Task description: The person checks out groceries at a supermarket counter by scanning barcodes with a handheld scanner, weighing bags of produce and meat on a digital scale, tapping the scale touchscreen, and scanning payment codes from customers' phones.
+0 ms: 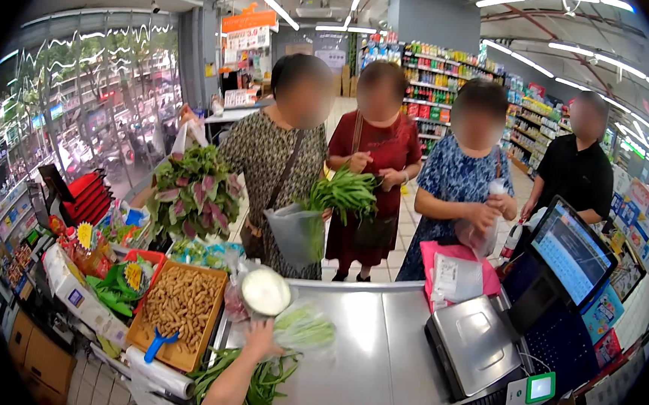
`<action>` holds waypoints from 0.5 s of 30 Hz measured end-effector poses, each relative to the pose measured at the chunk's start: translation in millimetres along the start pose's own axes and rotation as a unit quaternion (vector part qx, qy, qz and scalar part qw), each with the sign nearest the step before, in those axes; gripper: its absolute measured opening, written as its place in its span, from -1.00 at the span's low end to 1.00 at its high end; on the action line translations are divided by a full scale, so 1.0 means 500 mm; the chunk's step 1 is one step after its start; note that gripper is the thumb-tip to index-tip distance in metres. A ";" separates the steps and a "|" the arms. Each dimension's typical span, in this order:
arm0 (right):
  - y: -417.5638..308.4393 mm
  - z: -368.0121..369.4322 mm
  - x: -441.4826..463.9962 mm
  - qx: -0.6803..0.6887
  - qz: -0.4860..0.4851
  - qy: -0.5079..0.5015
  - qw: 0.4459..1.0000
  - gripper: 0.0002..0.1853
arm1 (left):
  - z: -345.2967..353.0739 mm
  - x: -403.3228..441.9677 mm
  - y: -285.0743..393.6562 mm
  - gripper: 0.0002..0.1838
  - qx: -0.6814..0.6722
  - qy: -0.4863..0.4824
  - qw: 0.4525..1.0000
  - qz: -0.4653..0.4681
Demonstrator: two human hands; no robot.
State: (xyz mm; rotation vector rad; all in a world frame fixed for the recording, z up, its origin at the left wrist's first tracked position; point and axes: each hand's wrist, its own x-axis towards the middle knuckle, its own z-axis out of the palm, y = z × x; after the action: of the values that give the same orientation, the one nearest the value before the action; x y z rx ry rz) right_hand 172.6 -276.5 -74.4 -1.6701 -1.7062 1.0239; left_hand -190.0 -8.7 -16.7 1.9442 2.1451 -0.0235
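Note:
My left hand [261,339] reaches in from the bottom over the metal counter [359,355], thumb apart and fingers stretched forward. Its fingertips are at the near edge of a clear bag of pale green vegetables [306,331]; whether they touch it I cannot tell. Just beyond them is a round, white-topped item in clear plastic [265,292]. Long green leafy stalks [263,386] lie loose beneath my wrist and forearm. My right hand is out of view.
Left of my arm are a tray of peanuts [182,305] with a blue scoop [158,343] and a plastic roll [158,375]. A scale [476,345], pink bag [444,267] and monitor [573,250] stand right. Several people face the counter; one holds bunches of greens [344,192].

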 end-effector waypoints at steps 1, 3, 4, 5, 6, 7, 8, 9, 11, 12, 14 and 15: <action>0.003 0.004 0.006 0.002 0.000 0.000 1.000 -0.63 | 0.011 0.005 0.001 0.13 -0.005 0.003 1.000 0.021; -0.035 -0.013 0.022 0.020 -0.018 -0.027 0.999 -0.63 | 0.001 -0.008 0.026 0.11 -0.025 -0.031 0.998 0.052; -0.035 -0.016 0.031 -0.001 -0.004 -0.072 0.997 -0.55 | -0.001 -0.025 0.043 0.08 -0.039 -0.023 0.996 0.083; -0.098 -0.047 0.032 0.004 0.051 -0.094 0.994 -0.50 | 0.001 -0.034 0.056 0.04 -0.023 -0.022 0.991 0.130; -0.102 -0.046 0.044 -0.004 0.043 -0.087 0.995 -0.58 | 0.011 -0.045 0.074 0.04 -0.022 -0.036 0.991 0.126; -0.140 -0.069 0.057 0.000 0.045 -0.109 0.993 -0.55 | 0.020 -0.053 0.096 0.03 -0.016 -0.049 0.985 0.164; -0.135 -0.072 0.069 0.031 0.039 -0.102 0.993 -0.56 | 0.029 -0.060 0.122 0.01 -0.012 -0.058 0.977 0.204; -0.144 -0.081 0.087 0.041 0.028 -0.089 0.995 -0.58 | 0.037 -0.067 0.146 -0.01 -0.010 -0.065 0.967 0.246; -0.161 -0.098 0.121 0.057 -0.019 -0.006 0.998 -0.60 | 0.050 -0.095 0.197 -0.03 0.002 -0.071 0.945 0.318; -0.181 -0.115 0.138 0.056 -0.014 0.025 0.998 -0.61 | 0.055 -0.108 0.229 -0.04 0.016 -0.070 0.921 0.384; -0.184 -0.150 0.177 -0.019 -0.062 0.085 0.994 -0.59 | 0.065 -0.125 0.294 -0.06 0.028 -0.096 0.881 0.463; -0.175 -0.153 0.193 -0.089 -0.117 0.128 0.981 -0.56 | 0.071 -0.133 0.317 -0.08 0.045 -0.120 0.844 0.522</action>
State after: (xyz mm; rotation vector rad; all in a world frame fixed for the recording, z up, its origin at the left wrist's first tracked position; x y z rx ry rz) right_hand 175.1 -164.9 27.7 -1.5809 -1.8076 0.5373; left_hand -22.9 -62.2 -14.3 2.7058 0.7337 -0.1582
